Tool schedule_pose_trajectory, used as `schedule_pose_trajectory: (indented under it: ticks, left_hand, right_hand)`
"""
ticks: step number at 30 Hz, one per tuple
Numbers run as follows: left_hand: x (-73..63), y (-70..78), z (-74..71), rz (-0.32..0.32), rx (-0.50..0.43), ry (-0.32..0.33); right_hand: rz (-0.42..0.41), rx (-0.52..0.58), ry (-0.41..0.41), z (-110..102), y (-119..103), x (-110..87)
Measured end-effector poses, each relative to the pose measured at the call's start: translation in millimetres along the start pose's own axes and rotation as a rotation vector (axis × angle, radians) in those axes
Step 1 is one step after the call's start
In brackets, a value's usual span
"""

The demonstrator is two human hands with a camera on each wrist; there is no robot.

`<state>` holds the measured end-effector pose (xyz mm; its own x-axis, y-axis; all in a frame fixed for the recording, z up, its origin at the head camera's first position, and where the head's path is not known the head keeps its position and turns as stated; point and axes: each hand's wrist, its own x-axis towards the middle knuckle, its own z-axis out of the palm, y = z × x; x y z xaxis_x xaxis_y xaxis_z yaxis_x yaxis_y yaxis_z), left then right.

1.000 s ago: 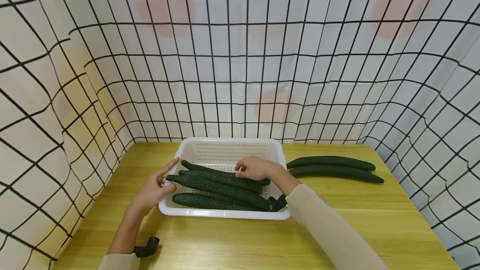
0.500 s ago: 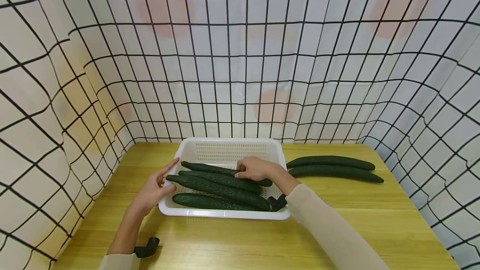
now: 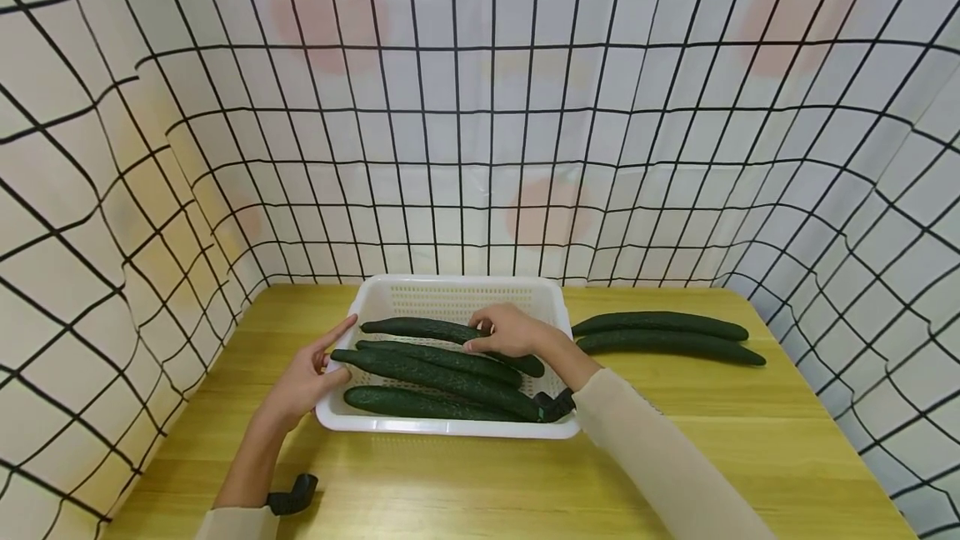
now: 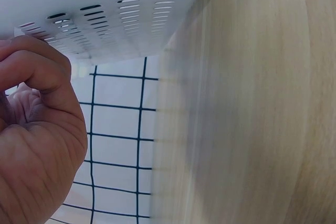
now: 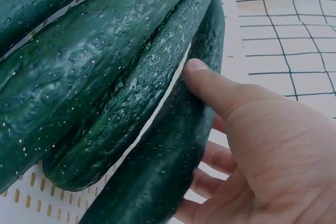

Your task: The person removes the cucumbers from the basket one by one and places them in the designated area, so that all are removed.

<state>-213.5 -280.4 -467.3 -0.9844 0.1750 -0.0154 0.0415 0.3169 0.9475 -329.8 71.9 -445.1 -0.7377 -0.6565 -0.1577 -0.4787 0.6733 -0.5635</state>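
Head view — I see the right hand [image 3: 512,332] pinching the cucumber [image 3: 420,327] nearest twelve o'clock in the basket [image 3: 450,427] — left hand [image 3: 302,382] gripping the basket at nine.

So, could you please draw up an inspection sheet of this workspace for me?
Surface: wood-grain table, yellowish.
Job's things: white basket, upright, holding four cucumbers; two more cucumbers lie on the table to its right.
Clutter: nothing seen.
Grips: left hand holds the basket's left end; right hand pinches the farthest cucumber in the basket.
Cables: nothing seen.
Surroundings: black wire grid at the back and both sides, pale backing behind it.
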Motion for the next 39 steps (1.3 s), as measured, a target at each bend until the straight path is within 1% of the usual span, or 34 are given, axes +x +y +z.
schedule_pose_trajectory:
  ticks: [7,9,12,15,18,22,27,32,36,39]
  left_hand:
    - [0.2,1.1,0.9,-0.003,-0.007,-0.002]
    - [0.4,1.4,1.2,-0.002,-0.007,-0.005]
    - [0.6,1.5,1.2,0.001,-0.015,-0.006]
    - [0.5,1.1,0.5,0.008,-0.019,-0.009]
    - [0.7,0.5,-0.4,0.016,-0.020,-0.011]
    - [0.3,1.0,0.0,0.010,-0.017,-0.011]
    - [-0.9,1.7,1.3,0.001,-0.018,-0.010]
    - [-1.0,0.9,0.3,0.005,-0.026,-0.012]
    - [-1.2,0.9,0.1,0.005,-0.019,-0.011]
    - [-1.1,1.0,0.3,0.005,-0.015,-0.018]
  right_hand:
    - [-0.059,0.008,0.074,-7.5,-5.6,-4.0]
    - [-0.062,0.019,0.102,-11.1,-7.7,-6.2]
    - [-0.073,0.048,0.147,-18.2,-13.6,-11.7]
    - [-0.087,0.060,0.168,-25.9,-20.8,-19.0]
    - [-0.099,0.053,0.181,-32.5,-25.6,-25.7]
    - [-0.101,0.046,0.219,-39.1,-27.0,-35.8]
    - [-0.121,0.063,0.267,-47.5,-24.2,-53.6]
    - [-0.136,0.063,0.310,-52.2,-13.2,-66.3]
    - [-0.101,0.072,0.336,-53.3,-2.5,-76.1]
    - [-0.056,0.092,0.348,-53.0,5.9,-84.5]
